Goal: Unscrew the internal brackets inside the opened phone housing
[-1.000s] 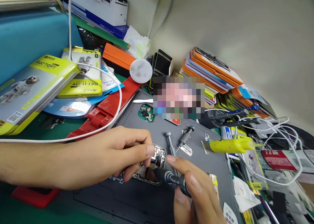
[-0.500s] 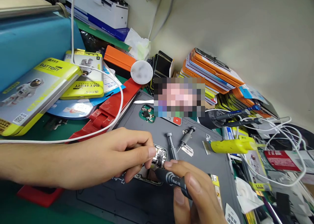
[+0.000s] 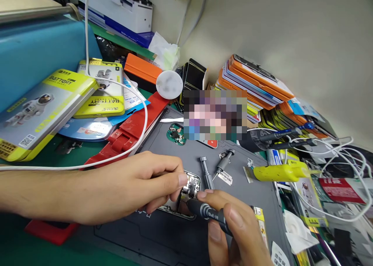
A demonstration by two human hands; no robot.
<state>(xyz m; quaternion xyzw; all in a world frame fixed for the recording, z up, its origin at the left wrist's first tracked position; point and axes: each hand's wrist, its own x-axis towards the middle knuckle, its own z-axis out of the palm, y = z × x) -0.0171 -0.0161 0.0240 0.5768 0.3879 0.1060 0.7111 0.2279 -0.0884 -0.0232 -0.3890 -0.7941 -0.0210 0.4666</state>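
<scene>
An opened phone (image 3: 192, 184) with its inner parts bare lies on the dark grey work mat (image 3: 128, 235). My left hand (image 3: 157, 184) reaches across it from the left, thumb and fingers pinched together over its upper part. Whatever sits between those fingertips is hidden. In my right hand (image 3: 239, 227) is a dark screwdriver (image 3: 210, 212), held between thumb and fingers, its front end over the phone's lower inside. The right index fingertip is close to the phone's right edge.
Behind the phone lie two grey screwdrivers (image 3: 206, 172) (image 3: 224, 163), a razor blade (image 3: 225, 178) and a green circuit board (image 3: 176, 134). A yellow tube (image 3: 276, 172) and white cables (image 3: 349, 153) are right. Battery boxes (image 3: 49, 106) and a red holder (image 3: 122, 136) stand left.
Both hands keep nearly the same pose over the phone. The whole view has shifted slightly, with things on the right appearing a little further right.
</scene>
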